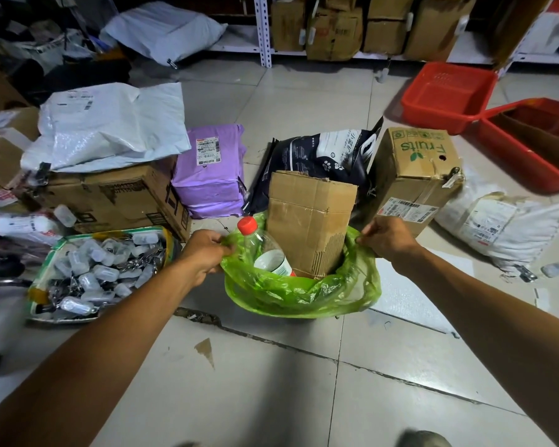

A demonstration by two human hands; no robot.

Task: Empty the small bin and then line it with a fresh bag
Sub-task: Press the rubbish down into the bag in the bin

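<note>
A green plastic bag (300,293) lines a small bin on the floor; the bag drapes over the rim and hides the bin itself. Inside stand a torn cardboard box (310,221) and a clear plastic bottle (262,246) with a red cap. My left hand (204,253) grips the bag's left edge. At the bag's right edge, my right hand (386,238) pinches the plastic. Both arms reach forward over the tiled floor.
Parcels crowd behind the bin: a purple mailer (210,172), a dark bag (323,156), a "Fruits" carton (413,179) and a large box (110,198). A tray of small tags (100,272) lies left. Red baskets (449,95) sit at the right.
</note>
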